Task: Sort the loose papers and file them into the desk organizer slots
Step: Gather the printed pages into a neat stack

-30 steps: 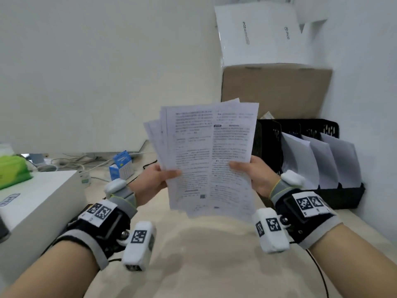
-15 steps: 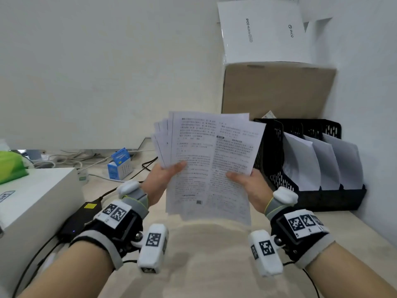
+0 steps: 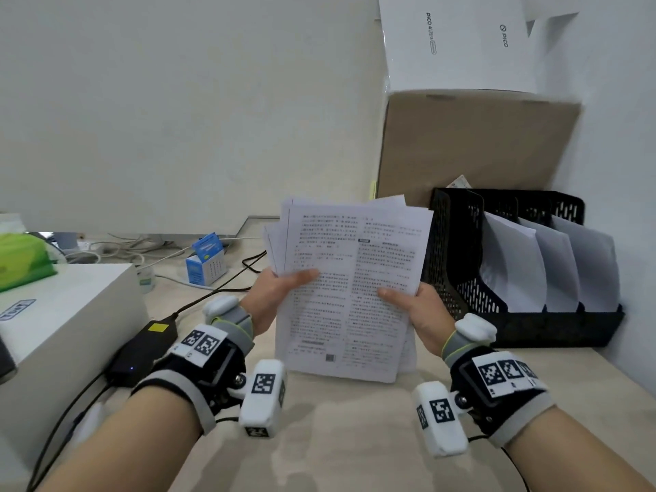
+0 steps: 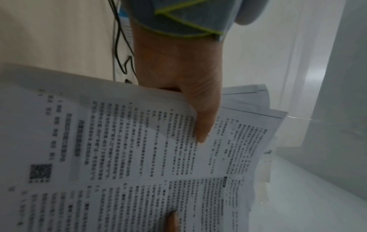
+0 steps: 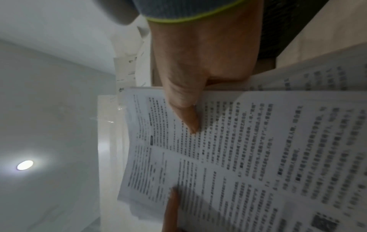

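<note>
Both hands hold up a fanned stack of printed papers (image 3: pixel 349 285) above the desk, in the middle of the head view. My left hand (image 3: pixel 280 292) pinches the stack's left edge, thumb on the top sheet. My right hand (image 3: pixel 413 307) pinches the right edge, thumb on the print. The left wrist view shows the thumb of my left hand (image 4: pixel 198 113) pressed on the papers (image 4: pixel 139 164); the right wrist view shows my right hand (image 5: pixel 188 97) pressing its thumb on the papers (image 5: pixel 238 157). The black mesh desk organizer (image 3: pixel 461 278) stands just right of the stack, with white sheets (image 3: pixel 514 268) in three slots.
A brown cardboard box (image 3: pixel 472 143) with a white box (image 3: pixel 458 40) on top stands behind the organizer. At the left are a white case (image 3: pixel 64 314), a black power adapter (image 3: pixel 142 349) with cables, and a small blue-and-white carton (image 3: pixel 206 259). Bare beige desk (image 3: pixel 337 438) lies below the hands.
The stack and both hands have come down in view and lie closer to the organizer's left wall. Both grips stay the same.
</note>
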{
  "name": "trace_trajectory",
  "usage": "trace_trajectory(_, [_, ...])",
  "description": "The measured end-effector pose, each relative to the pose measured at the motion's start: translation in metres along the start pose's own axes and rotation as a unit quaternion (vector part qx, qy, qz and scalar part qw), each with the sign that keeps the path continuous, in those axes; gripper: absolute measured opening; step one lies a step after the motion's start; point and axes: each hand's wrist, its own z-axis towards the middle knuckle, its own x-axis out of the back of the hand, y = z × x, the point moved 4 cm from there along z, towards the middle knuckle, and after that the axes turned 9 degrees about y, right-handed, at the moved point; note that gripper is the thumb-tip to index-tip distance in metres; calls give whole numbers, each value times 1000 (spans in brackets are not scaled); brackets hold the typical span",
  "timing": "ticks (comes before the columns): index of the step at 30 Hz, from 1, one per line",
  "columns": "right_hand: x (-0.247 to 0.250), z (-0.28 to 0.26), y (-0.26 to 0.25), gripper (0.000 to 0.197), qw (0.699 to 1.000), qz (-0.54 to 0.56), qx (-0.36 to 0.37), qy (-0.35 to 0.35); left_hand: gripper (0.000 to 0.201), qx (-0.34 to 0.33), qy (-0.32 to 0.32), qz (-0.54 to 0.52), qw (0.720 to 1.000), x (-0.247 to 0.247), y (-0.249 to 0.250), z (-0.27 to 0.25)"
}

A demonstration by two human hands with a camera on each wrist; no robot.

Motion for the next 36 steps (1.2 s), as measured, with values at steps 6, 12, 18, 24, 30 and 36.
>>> trace_trajectory(6, [3,-2,-1,28,999,4,41,22,42,-25,-20,-23,999,3,11,5])
trace_trajectory(12, [14,-5,38,31,997,-72,-19,-37,44,43,-40,-10,998,17,-34,-5])
trace_trajectory(18, [3,2,5,18,997,-64,46,7,26,-26,20,-42,999,14,3,9])
trace_trajectory(24, [3,-8,28,24,997,-68,22,0,39,-1,38,-34,999,22,-25,-2])
trace_trajectory(30, [1,-16,37,34,992,-88,-46,-73,71,47,-6,-28,998,26,-48,-10])
trace_trajectory(36, [-11,-12,-13,21,996,-75,52,-10,18,-65,54,-2,996,11,9,-3])
